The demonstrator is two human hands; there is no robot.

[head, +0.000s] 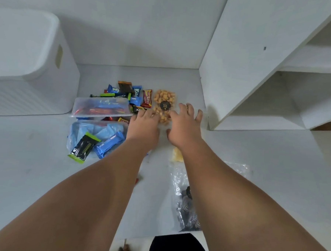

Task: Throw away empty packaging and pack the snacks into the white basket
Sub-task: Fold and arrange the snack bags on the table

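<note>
A clear pack of yellow-brown nuts (164, 98) with a round dark label lies on the white floor. My left hand (144, 126) covers its near left part, fingers bent onto it. My right hand (184, 124) reaches over its right side with fingers spread. Whether either hand grips the pack is hidden. Left of it lies a pile of small wrapped snack bars (132, 94). The white basket (24, 64) stands at far left.
Two clear plastic tubs (100, 107) with snacks stand left of my hands; a green-black pack (84, 147) and a blue bar (110, 146) lie on the nearer one. A clear bag with dark pieces (185, 205) lies under my right forearm. A white shelf unit (269, 73) stands right.
</note>
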